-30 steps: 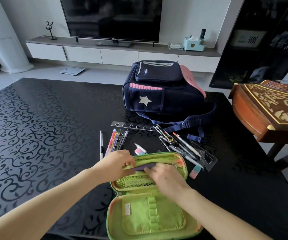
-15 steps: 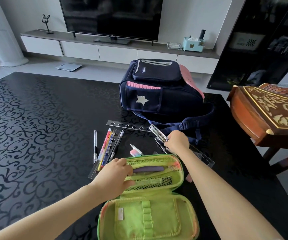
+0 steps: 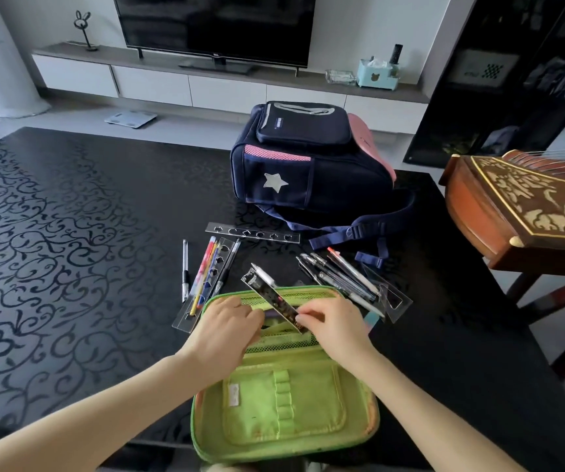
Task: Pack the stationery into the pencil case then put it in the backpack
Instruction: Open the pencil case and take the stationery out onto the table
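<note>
The green pencil case lies open at the table's near edge. My left hand grips the edge of its mesh pocket. My right hand pinches the near end of a dark patterned ruler, which slants over the mesh pocket. Pens and pencils lie on a clear stencil ruler left of the case. More pens lie on a clear set square at the right. A long clear stencil ruler lies in front of the navy backpack.
A wooden zither on a stand crowds the table's right side. The black patterned table stretches bare to the left. A TV unit stands against the far wall.
My right hand reached out to the pens at the right, picked up the dark ruler and brought it back over the case. My left hand stayed on the mesh pocket.
</note>
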The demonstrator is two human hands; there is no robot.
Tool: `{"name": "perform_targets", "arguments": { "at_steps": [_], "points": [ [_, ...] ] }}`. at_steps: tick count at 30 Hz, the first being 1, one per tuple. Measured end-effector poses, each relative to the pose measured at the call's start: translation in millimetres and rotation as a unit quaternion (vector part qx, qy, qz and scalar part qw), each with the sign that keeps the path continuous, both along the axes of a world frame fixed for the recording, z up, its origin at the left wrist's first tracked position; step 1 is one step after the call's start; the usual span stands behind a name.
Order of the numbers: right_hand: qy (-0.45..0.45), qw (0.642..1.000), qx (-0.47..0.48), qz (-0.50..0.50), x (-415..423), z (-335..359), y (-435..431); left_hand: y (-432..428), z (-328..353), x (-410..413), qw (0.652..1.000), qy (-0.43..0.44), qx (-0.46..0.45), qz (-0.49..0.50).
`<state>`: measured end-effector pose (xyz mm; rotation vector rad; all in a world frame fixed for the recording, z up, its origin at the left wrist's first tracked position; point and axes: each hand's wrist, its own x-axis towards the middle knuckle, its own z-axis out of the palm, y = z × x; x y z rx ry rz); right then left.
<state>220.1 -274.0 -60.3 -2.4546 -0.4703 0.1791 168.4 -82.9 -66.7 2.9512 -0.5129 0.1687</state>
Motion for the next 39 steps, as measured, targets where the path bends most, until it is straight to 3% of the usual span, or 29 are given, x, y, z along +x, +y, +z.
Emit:
{"name": "perform_targets", "arguments": {
  "at_steps": [4, 8, 11, 19, 21, 23, 25, 27, 31, 39],
  "points": [
    [-0.072, 0.992, -0.083, 0.069, 1.0, 4.9, 5.6, -1.4, 4.9, -5.6, 1.0, -0.02, -0.017, -0.002],
    [-0.142, 0.977, -0.1, 0.126, 17.9, 17.4, 19.2, -0.9, 11.6, -3.3, 0.999, -0.017, -0.043, -0.017],
    [-0.176, 0.945, -0.174, 0.214, 26.2, 23.3, 21.2, 1.8, 16.5, -4.6, 0.999, -0.013, -0.041, -0.024],
    [-0.093, 0.893, -0.312, 0.311, 26.2, 27.3, 3.6, 3.5, 9.1, 0.7, 0.998, 0.018, -0.012, 0.051],
    [-0.07, 0.931, -0.246, 0.261, 21.2, 22.6, -3.2, -0.1, 8.6, 5.4, 0.996, 0.023, 0.001, 0.088],
    [-0.073, 0.985, -0.107, 0.116, 18.5, 17.3, -16.5, -3.7, 8.1, 9.5, 0.994, 0.013, 0.009, 0.112],
    [-0.107, 0.992, -0.046, -0.056, 13.8, 9.3, -33.9, -15.3, 9.2, 12.9, 0.994, 0.005, -0.023, 0.108],
    [-0.081, 0.982, -0.049, -0.161, 4.6, -1.3, -44.9, -35.7, 10.7, 15.1, 0.991, 0.045, -0.091, 0.089],
    [0.028, 0.984, -0.047, -0.171, -9.1, -18.3, -43.3, -85.7, 5.1, 28.6, 0.983, 0.131, -0.087, 0.095],
    [0.017, 0.98, 0.109, -0.163, -21.4, -35.9, -48.7, -136.5, 1.5, 48.5, 0.975, 0.158, 0.054, 0.144]
  ]
}}
